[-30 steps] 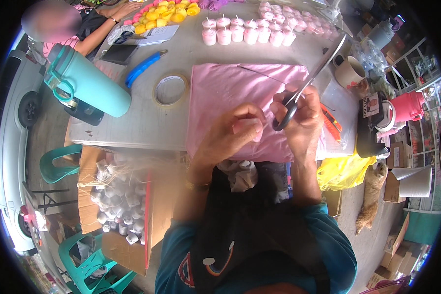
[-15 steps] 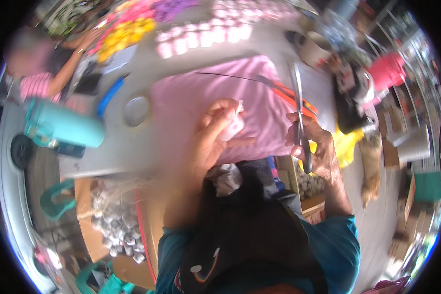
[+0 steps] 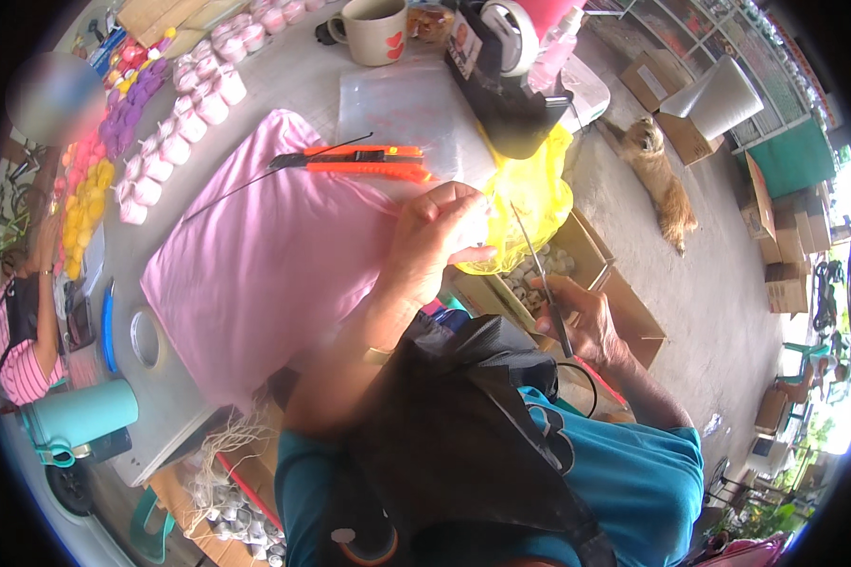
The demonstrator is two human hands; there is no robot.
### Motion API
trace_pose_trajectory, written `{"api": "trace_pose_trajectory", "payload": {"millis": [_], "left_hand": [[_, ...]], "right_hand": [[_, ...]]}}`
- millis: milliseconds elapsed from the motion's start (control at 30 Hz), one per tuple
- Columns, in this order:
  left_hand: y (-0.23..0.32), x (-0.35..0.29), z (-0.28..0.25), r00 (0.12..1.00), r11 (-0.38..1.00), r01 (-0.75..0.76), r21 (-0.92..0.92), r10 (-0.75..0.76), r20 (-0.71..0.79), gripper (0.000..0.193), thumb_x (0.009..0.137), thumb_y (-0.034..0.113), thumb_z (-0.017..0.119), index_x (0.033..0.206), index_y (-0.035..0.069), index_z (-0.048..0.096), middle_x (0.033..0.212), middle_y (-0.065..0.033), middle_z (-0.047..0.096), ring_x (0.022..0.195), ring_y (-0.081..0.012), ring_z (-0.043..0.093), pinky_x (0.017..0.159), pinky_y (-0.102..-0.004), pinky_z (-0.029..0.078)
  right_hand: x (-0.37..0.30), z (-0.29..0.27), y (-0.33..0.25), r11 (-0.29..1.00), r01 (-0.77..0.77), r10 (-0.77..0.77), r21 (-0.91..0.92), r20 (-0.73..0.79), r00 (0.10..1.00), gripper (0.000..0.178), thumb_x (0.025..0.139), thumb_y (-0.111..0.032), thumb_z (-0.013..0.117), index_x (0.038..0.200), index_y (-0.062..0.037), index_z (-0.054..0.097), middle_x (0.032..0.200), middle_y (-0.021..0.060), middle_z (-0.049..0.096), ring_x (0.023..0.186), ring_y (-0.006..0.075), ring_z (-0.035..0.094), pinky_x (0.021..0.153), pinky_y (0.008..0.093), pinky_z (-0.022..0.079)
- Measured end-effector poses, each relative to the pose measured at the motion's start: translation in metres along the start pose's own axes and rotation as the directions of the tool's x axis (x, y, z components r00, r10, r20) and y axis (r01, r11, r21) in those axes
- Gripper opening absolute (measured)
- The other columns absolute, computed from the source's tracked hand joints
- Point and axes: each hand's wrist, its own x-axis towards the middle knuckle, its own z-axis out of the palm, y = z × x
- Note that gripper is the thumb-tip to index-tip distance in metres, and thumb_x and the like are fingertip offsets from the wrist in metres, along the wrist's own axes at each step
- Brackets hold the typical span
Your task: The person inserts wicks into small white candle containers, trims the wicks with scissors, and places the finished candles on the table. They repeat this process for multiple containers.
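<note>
Grey bench point(image 3: 293, 80) under pink cloth point(image 3: 265, 255): your right hand point(image 3: 584, 319) is clamped on the scissors point(image 3: 549, 298), long axis slanting up-left, tips near your left hand point(image 3: 435, 236), whose fingers curl before the yellow bag point(image 3: 541, 180), anything gripped too hidden to tell.

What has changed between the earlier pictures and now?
The view swung right. The left hand moved right to the edge of the pink cloth, by the yellow bag; whether it still holds the pink piece is unclear. The right hand moved right, beside the open box, scissors still gripped. The orange cutter and mug stayed.
</note>
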Motion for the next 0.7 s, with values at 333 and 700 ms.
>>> {"api": "trace_pose_trajectory", "payload": {"millis": [333,700], "left_hand": [[0.000,0.006,0.014,0.999,0.993,0.027,0.117,-0.032,0.036,0.006,0.088,0.011,0.062,0.091,0.005,0.062,0.088,-0.0017,0.058,0.084,-0.0092,0.057,0.070,-0.0324,0.059],[-0.028,0.028,0.027,0.999,0.930,0.026,0.366,-0.009,-0.047,0.012,0.087,0.013,0.063,0.091,0.002,0.064,0.081,0.0011,0.059,0.074,-0.0052,0.059,0.067,-0.0251,0.057]], "right_hand": [[0.001,-0.008,-0.003,0.990,0.126,-0.126,-0.062,0.000,0.992,0.064,0.077,-0.036,0.078,0.122,0.0035,0.055,0.067,0.0106,0.058,0.059,0.0163,0.056,0.057,0.0313,0.046],[-0.008,-0.010,0.008,0.985,0.106,-0.117,-0.136,-0.075,0.990,0.060,0.076,-0.033,0.079,0.116,0.0046,0.057,0.068,0.0127,0.061,0.059,0.0198,0.060,0.057,0.0326,0.048]]}}
